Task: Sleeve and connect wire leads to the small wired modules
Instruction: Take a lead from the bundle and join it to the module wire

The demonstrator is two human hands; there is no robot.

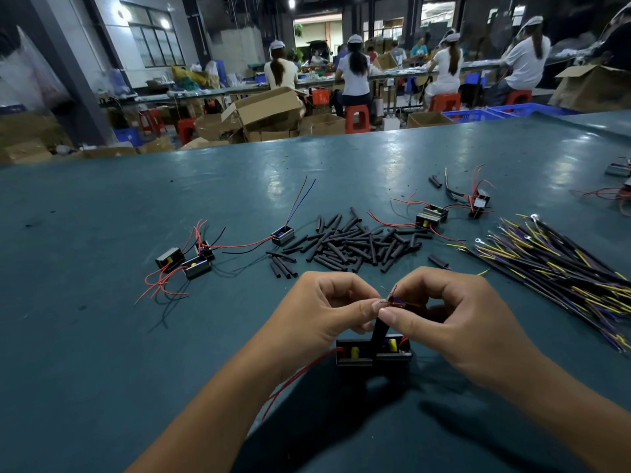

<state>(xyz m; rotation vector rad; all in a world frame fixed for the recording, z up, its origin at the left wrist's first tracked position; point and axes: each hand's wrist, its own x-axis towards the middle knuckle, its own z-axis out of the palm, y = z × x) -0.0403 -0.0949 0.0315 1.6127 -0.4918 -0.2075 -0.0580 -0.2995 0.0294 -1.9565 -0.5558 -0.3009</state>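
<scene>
While two hands [386, 307] pinch wires [392, 302], two modules [374, 353] hang.

A teal counter [143, 206] fills the foreground, its surface glossy with reflected light. Beyond its far edge stand open cardboard boxes [264, 109], red plastic stools [356, 118] and blue crates [478, 115]. Farther back, people in white caps and white shirts [355, 75] sit with their backs turned at a long bench [191, 93] — it is crowded with bags and small goods. Round lamps [165, 23] glow beside a dark window [153, 37].
</scene>
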